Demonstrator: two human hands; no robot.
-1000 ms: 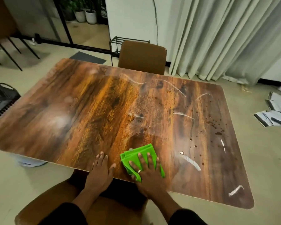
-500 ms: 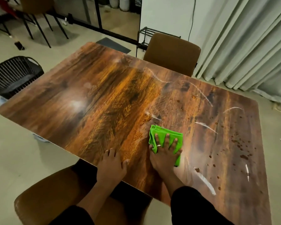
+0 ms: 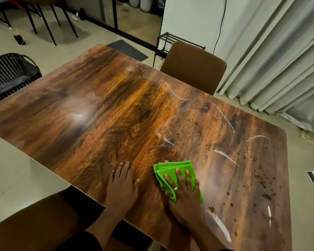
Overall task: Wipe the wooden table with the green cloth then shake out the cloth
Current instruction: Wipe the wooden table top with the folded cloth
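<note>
Green cloth — folded into a pad, lying near the front edge of the wooden table. Head view: the right hand lies flat on it, fingers spread, likely to press the whole pad down; the left hand rests palm-down just beside, fingers loosely together, apparently as a brace. Dark spots and pale streaks lie to the right — wiping unfinished.

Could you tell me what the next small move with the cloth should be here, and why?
Probably slide the right hand, pressed flat on the folded green cloth, to the person's right toward the dark droplets and the white streak. That side of the wooden table looks unwiped, while the left hand rests flat on the table beside the cloth, steadying.
</note>
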